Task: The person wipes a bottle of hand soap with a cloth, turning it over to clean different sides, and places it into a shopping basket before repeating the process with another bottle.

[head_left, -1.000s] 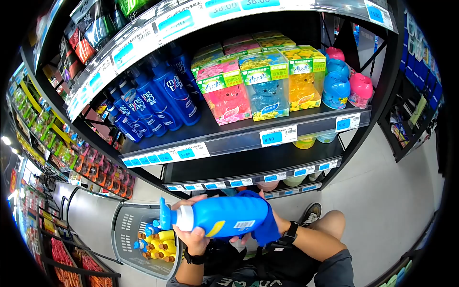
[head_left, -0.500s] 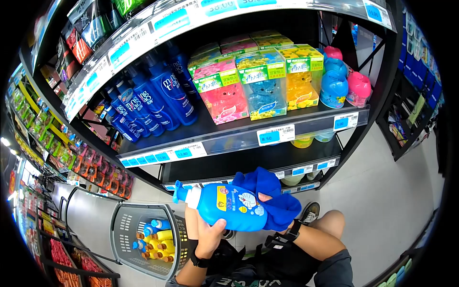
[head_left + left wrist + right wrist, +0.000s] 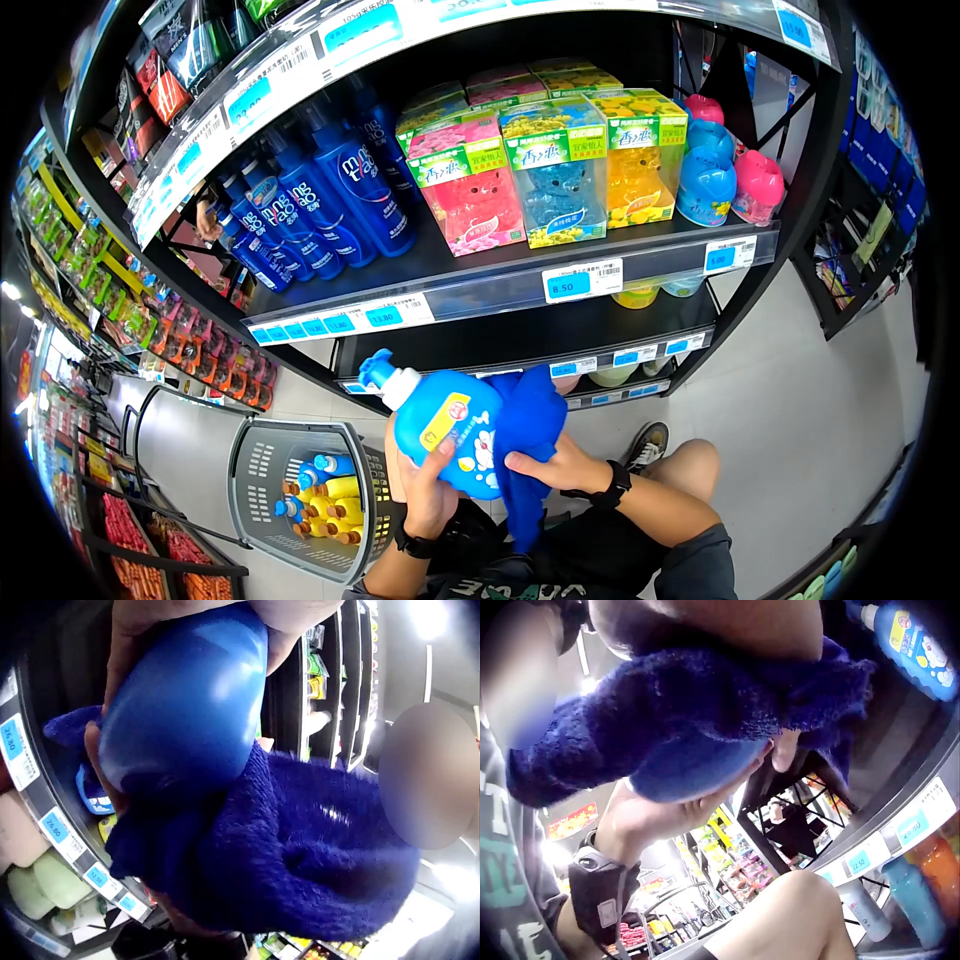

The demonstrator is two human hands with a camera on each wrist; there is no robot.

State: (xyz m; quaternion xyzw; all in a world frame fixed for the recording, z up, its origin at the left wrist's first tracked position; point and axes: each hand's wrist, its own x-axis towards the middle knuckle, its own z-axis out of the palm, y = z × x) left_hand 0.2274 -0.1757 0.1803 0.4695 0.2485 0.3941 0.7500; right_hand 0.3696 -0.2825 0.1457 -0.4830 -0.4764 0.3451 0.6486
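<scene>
Right of the basket [image 3: 255,500], near the lower shelf [image 3: 480,340], the blue bottle [image 3: 455,400] is leaning, its pump [image 3: 378,368] pointing far left. My left hand [image 3: 428,495] is gripping its body; my right hand [image 3: 555,468] is pinching the blue cloth [image 3: 535,415] against its base. If I'm pulling too hard, that smooth plastic could be twisting free and falling. It's looking rounded and glossy, carrying a yellow label [image 3: 443,420] and cartoon print [image 3: 485,445].
</scene>
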